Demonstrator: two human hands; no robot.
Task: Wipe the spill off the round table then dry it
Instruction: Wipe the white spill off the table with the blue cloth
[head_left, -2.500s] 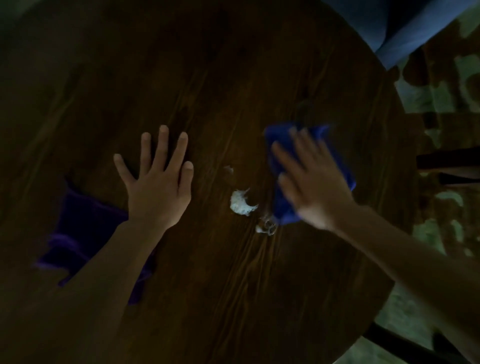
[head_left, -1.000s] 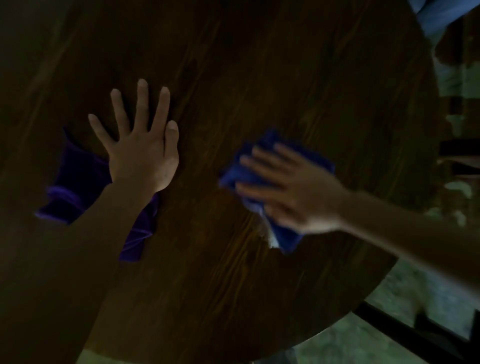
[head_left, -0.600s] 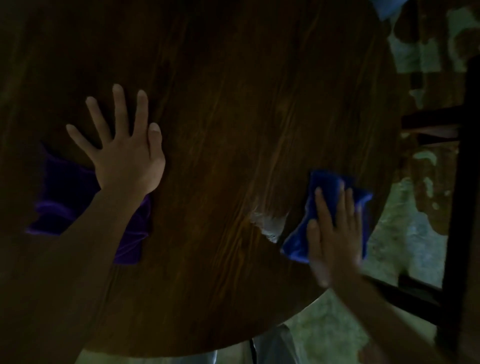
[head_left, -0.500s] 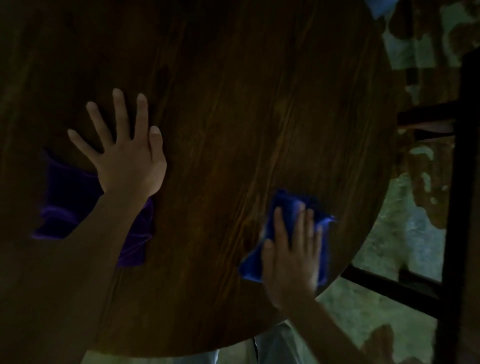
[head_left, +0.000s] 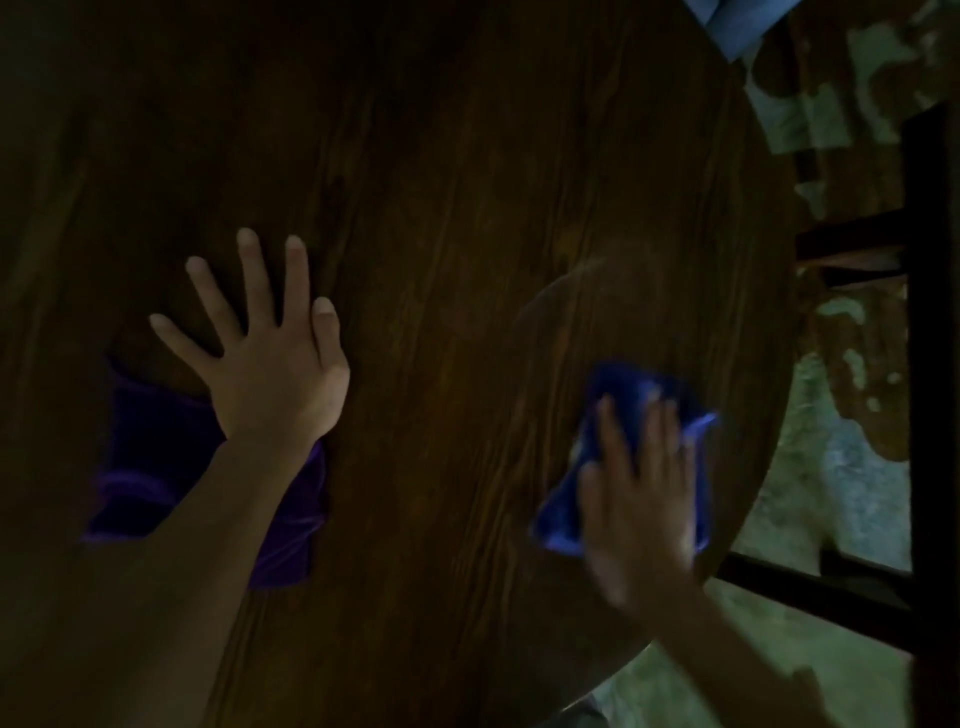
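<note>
The round dark wooden table (head_left: 467, 208) fills most of the view. My right hand (head_left: 641, 493) presses flat on a blue cloth (head_left: 623, 395) near the table's right edge, blurred by motion. A faint curved smear (head_left: 576, 280) shows on the wood just beyond the cloth. No white spill shows. My left hand (head_left: 270, 364) rests flat on the table with fingers spread and holds nothing. A purple cloth (head_left: 150, 457) lies on the table under my left forearm, partly hidden by it.
A dark metal frame (head_left: 930, 364) stands upright to the right of the table, with crossbars (head_left: 810, 587) below the table's edge. Mottled green and brown floor (head_left: 841, 467) shows beyond. A light blue object (head_left: 737, 26) sits at the top right.
My right hand has slid the blue cloth to the right, toward the table's edge. The white spill seen earlier no longer shows. My left hand has stayed flat in place.
</note>
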